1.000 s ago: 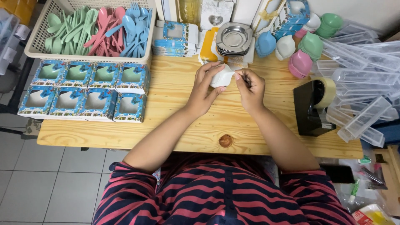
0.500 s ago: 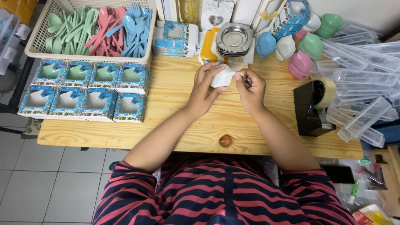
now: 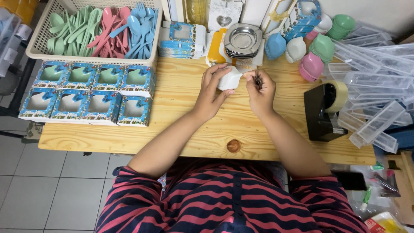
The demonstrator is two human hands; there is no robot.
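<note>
Scanning from the left of the frame, I see the basket [image 3: 36, 51] of pastel spoons and forks and the blue window boxes [image 3: 86, 92] lying on the wooden surface [image 3: 181, 129], well apart from the work. At centre, the left hand [image 3: 211, 92] is curled around a small white bowl [image 3: 229, 79], gripping it above the surface. Just beside it, the right hand [image 3: 260, 88] is closed, pinching something thin and dark that I cannot make out. Further right stands the black tape dispenser [image 3: 321, 110].

My worry: the bowl looks smooth and is gripped mostly at one side, so a hard push from the right hand could twist it loose and drop it.

Against the earlier frame, both hands and the bowl sit almost unchanged; nothing else has shifted.
</note>
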